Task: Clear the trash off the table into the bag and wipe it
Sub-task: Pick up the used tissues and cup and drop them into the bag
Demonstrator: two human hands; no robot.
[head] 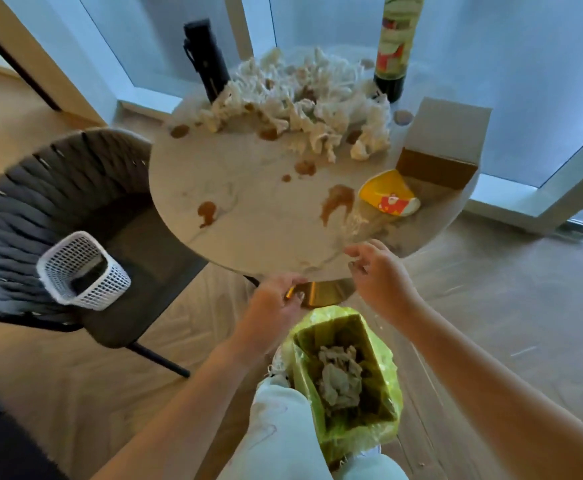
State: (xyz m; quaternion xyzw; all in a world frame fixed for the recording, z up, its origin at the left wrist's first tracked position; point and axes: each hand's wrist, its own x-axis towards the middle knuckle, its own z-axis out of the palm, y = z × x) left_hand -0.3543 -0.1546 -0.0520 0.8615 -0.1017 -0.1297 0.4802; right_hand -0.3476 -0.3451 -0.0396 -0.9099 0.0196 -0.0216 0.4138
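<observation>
Hands first: left hand (pixel 276 299) is at the near rim of the round marble table (pixel 234 199), fingers curled down against the edge, nothing visibly in them. Right hand (pixel 376 275) hovers just past the same rim, fingers loosely bent, apparently empty. Motion blur there, so a small scrap pinched between the fingertips can't be ruled out.

Directly below, between the person's knees — bin with yellow-green bag (pixel 383 355), crumpled tissue (pixel 340 375) already inside. The drop path from the table edge is short.

Trash left on the tabletop:
- Crushed yellow paper cup (pixel 387 197), on its side near the right edge, just in front of a cardboard box (pixel 442 147). It should be light and thin-walled and will collapse if squeezed. I'd pinch the flattened rim, mouth up, in case there are dregs.
- Heap of white torn tissue (pixel 304 102) across the far half. It looks soft, nearly weightless, probably damp where it meets the spills, so it will likely shred. Better scooped with both hands than plucked.
- Box: stiff, likely empty and light. Take it by the side walls.

Brown spills (pixel 335 202) dot the marble — slick surface, wipe comes last.

Dark bottle (pixel 395 46) with a yellow label and a black cylinder (pixel 205 57) stand at the back. The bottle is probably the heaviest, tippiest item. White mesh basket (pixel 82 271) sits on the woven chair (pixel 58 188) to the left.
</observation>
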